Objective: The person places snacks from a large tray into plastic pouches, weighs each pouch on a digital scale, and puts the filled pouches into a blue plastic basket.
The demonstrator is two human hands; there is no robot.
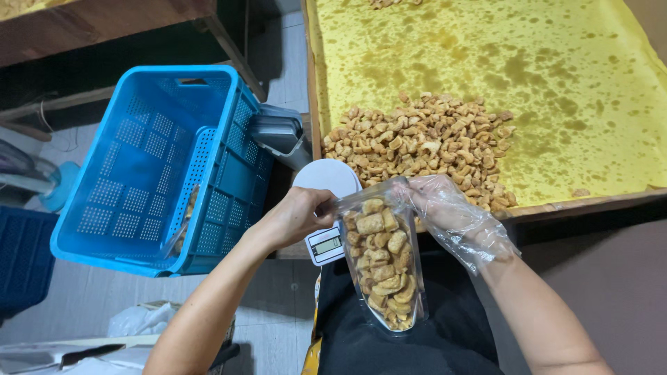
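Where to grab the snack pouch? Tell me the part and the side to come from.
Grip the pouch at its open top rim, coming from above on both sides, as the left hand and gloved right hand do now. It hangs upright, full and heavy at the bottom, so probably only the top edge offers flat, empty film to pinch without crushing the snacks.

Two hands, left hand (295, 217) bare, right hand (445, 208) gloved, one clear pouch (384, 267) of fried snacks, one blue crate (160, 167), one white scale (326, 208), one snack pile (420, 142), one yellow-lined tray (556, 83)

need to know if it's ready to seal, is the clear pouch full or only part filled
Nearly full: fried snack pieces fill the clear pouch from its base almost to the open mouth, held by the left hand and gloved right hand.
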